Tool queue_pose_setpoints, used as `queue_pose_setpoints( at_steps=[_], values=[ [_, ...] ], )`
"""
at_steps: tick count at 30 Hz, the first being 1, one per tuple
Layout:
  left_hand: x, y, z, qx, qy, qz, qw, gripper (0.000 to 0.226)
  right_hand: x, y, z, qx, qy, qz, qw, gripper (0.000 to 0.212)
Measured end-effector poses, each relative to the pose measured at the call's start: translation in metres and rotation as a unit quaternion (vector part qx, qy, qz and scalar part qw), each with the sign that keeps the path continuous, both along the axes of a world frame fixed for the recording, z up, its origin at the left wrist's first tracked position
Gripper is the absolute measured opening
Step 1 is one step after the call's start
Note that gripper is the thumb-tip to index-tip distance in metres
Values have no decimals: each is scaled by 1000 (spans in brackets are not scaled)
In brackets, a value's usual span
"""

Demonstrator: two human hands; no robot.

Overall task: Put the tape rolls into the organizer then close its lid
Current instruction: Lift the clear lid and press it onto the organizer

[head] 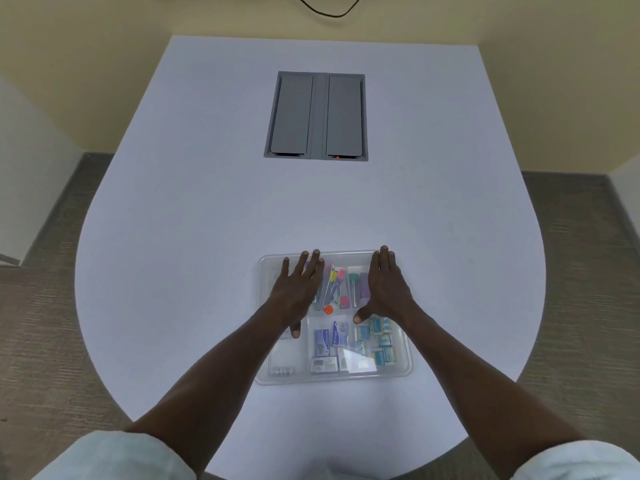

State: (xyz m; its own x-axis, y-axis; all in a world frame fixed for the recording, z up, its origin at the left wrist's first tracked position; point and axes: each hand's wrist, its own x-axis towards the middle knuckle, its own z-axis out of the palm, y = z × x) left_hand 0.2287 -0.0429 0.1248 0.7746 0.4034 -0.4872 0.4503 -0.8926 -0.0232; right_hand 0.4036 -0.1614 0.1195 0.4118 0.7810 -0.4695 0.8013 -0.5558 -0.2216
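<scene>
A clear plastic organizer (pixel 403 370) lies on the white table near me, its transparent lid down over the compartments. Through the lid I see several blue-and-white tape rolls (pixel 381 341) in the right compartment, small blue boxes in the middle and coloured pens at the back. My left hand (pixel 298 289) lies flat on the lid's back left part, fingers spread. My right hand (pixel 384 289) lies flat on the back right part, thumb out over the tape compartment. Neither hand holds anything.
A grey cable hatch (pixel 317 116) with two flaps is set into the table (pixel 173 237) at the far middle. A black cable (pixel 329 10) hangs on the wall behind. Carpeted floor lies on both sides of the rounded table edge.
</scene>
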Motion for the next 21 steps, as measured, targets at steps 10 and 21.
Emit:
queue_pose_setpoints(
  at_steps=[10,21],
  values=[
    [8,7,-8,0,1,-21,1000,129,-1,5,-2,-11,-71,116,991,149],
    [3,6,-13,1,-24,-11,1000,117,-23,35,3,-47,-137,253,957,149]
  ],
)
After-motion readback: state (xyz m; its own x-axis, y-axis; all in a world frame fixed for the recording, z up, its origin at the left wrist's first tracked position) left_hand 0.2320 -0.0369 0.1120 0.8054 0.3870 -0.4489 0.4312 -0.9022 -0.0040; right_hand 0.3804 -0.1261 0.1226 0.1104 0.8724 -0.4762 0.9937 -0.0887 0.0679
